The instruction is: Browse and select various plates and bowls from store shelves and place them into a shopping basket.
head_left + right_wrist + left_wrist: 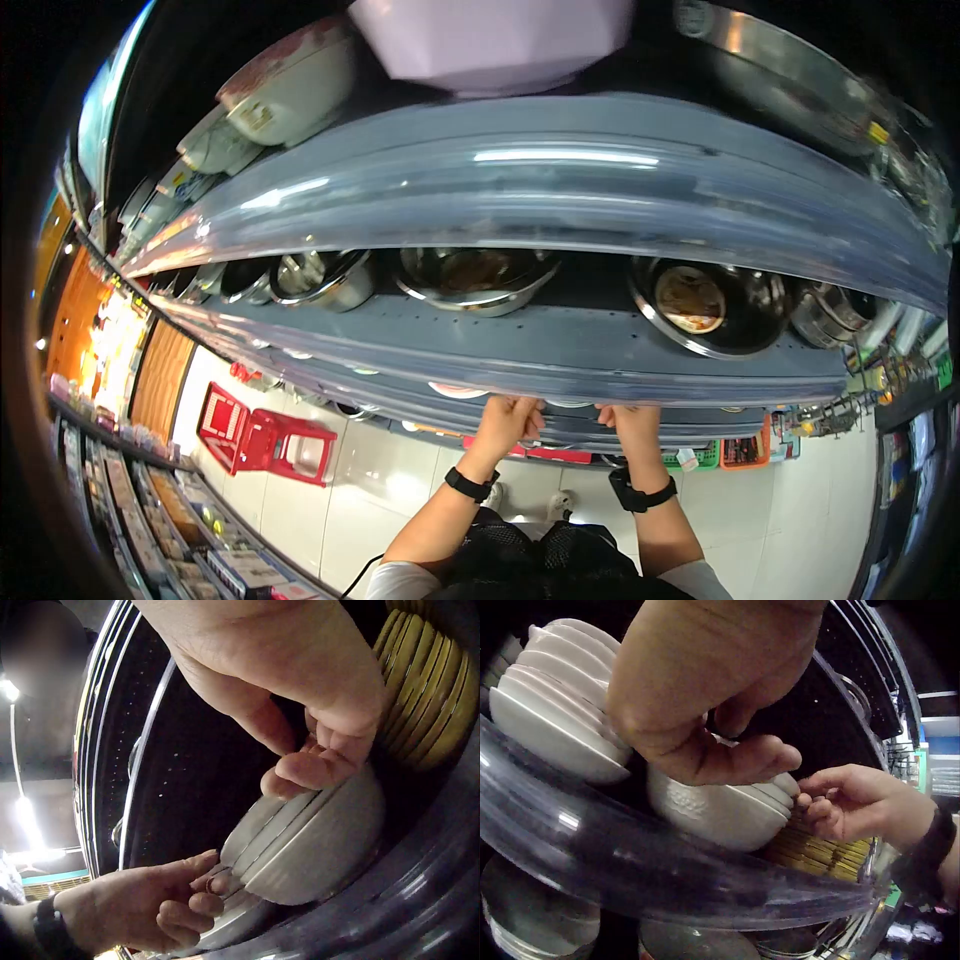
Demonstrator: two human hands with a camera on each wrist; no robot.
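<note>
A short stack of white bowls [712, 814], with a raised pattern on the outside of one, sits on a lower shelf behind a clear plastic lip. My left hand [507, 420] grips the stack's rim on one side, thumb and curled fingers right at the edge. On the opposite side my right hand [635, 425] holds the rim with bent fingers. From the right wrist, the bowls [322, 832] appear tilted between both hands, their nested rims stepped. In the head view the upper shelf hides the stack.
Another stack of white bowls [555, 712] stands to the left, and a stack of yellow dishes [424, 690] to the right. Metal basins [480, 285] line the shelf above. The clear shelf lip [652, 862] runs in front. A red plastic stool [290, 445] stands on the floor.
</note>
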